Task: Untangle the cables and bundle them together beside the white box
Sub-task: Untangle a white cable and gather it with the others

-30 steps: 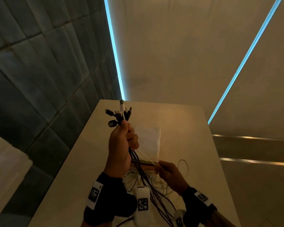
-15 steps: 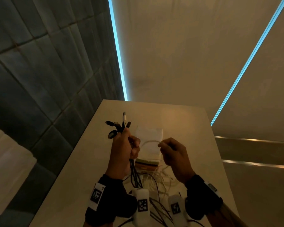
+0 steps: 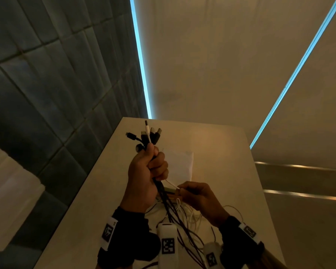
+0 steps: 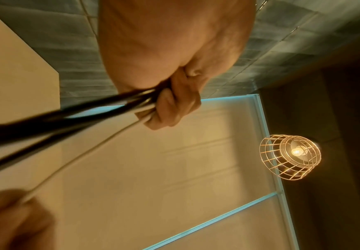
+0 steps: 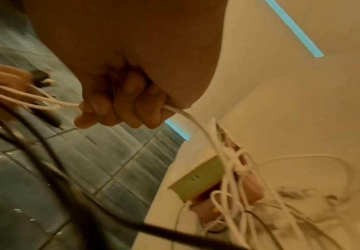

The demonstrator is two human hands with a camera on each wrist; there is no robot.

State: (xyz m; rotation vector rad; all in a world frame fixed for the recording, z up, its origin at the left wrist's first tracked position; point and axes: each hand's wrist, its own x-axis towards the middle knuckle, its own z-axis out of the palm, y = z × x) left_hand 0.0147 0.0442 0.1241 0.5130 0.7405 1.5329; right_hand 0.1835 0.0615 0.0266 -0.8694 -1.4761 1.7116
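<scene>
My left hand (image 3: 146, 171) is raised above the table and grips a bundle of mostly black cables (image 3: 164, 195); their plug ends (image 3: 149, 134) fan out above the fist. In the left wrist view the curled fingers (image 4: 174, 108) clamp the dark cables (image 4: 67, 118). My right hand (image 3: 194, 197), lower and to the right, pinches a thin white cable (image 3: 172, 184) that runs up into the left fist. The right wrist view shows that white cable (image 5: 52, 101) passing through the curled fingers (image 5: 121, 108). The white box (image 3: 179, 166) lies on the table just behind both hands.
A tangle of loose white and black cables (image 3: 186, 216) lies on the beige table (image 3: 221, 152) under my hands. A small greenish box (image 5: 198, 179) sits among the white loops. A dark tiled wall runs along the table's left edge. A caged lamp (image 4: 290, 157) hangs overhead.
My right hand dropped from level with the left fist to below it, sliding along the white cable. The left hand stayed raised with the bundle.
</scene>
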